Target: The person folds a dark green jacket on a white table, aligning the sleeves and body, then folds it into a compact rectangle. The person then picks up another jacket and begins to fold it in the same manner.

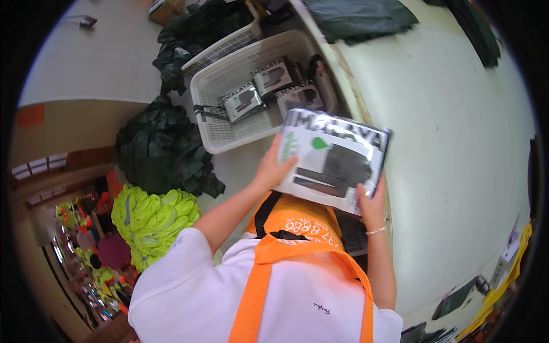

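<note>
Between my two hands is a flat plastic-wrapped package (331, 157), white with a dark band along its far edge, a green drop shape and a picture of dark folded goods. My left hand (274, 166) grips its left side, the thumb lying on the front. On the lower right corner, my right hand (372, 200) holds the other side, thumb on top. Just beyond the package stands a white plastic basket (214, 137). Several similar packages lie inside it, one of them flat at the left (243, 102).
To my right runs a long pale table (452, 148) with dark green fabric (360, 20) at its far end. Left of the basket lie a dark green fabric heap (160, 146) and a bright yellow-green garment pile (151, 220). Another white basket (223, 46) stands behind.
</note>
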Demonstrator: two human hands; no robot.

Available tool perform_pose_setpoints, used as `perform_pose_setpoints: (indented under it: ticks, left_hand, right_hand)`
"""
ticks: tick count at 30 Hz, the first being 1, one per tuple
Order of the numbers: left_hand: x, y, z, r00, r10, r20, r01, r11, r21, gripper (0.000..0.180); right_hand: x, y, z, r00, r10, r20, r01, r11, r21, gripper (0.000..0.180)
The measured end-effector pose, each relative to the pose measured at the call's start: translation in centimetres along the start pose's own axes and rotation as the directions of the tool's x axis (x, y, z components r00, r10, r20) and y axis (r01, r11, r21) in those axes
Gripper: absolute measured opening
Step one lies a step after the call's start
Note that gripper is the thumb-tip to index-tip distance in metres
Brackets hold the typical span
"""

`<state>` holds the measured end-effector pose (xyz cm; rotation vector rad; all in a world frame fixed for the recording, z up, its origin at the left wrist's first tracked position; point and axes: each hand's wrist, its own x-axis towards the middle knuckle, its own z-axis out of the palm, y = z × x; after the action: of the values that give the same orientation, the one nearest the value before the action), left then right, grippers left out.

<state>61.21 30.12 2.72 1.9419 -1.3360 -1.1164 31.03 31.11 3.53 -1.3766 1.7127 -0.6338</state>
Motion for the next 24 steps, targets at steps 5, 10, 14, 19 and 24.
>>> perform_pose_setpoints:
  ticks: [5, 10, 14, 19, 24]
  left_hand:
    - [1.6, -8.1, -12.6, 0.924, -0.359, -0.131, 0.35, 0.933, -0.085, 0.082]
    - [10.7, -18.9, -21.7, 0.795, -0.588, -0.15, 0.605, 0.788, 0.115, 0.081]
    - [13.3, -28.1, -23.2, 0.645, -0.706, -0.294, 0.762, 0.56, 0.327, 0.079]
    - [10.5, -32.6, -20.4, 0.567, -0.819, -0.082, 0.778, 0.5, 0.381, 0.072]
    - [9.0, -33.2, -15.1, 0.571, -0.814, 0.104, 0.729, 0.561, 0.393, 0.063]
  right_hand:
    - [7.4, -12.1, 11.5, 0.928, -0.064, 0.366, 0.031, 0.995, 0.097, 0.082]
    - [17.9, -13.1, 30.0, 0.81, 0.078, 0.582, 0.049, 0.979, -0.199, 0.085]
    - [19.4, -13.8, 38.1, 0.624, 0.286, 0.727, 0.189, 0.848, -0.496, 0.074]
    - [16.1, -13.4, 39.8, 0.587, 0.365, 0.723, 0.064, 0.869, -0.491, 0.061]
    - [11.9, -6.7, 33.9, 0.622, 0.469, 0.627, -0.169, 0.863, -0.477, 0.047]
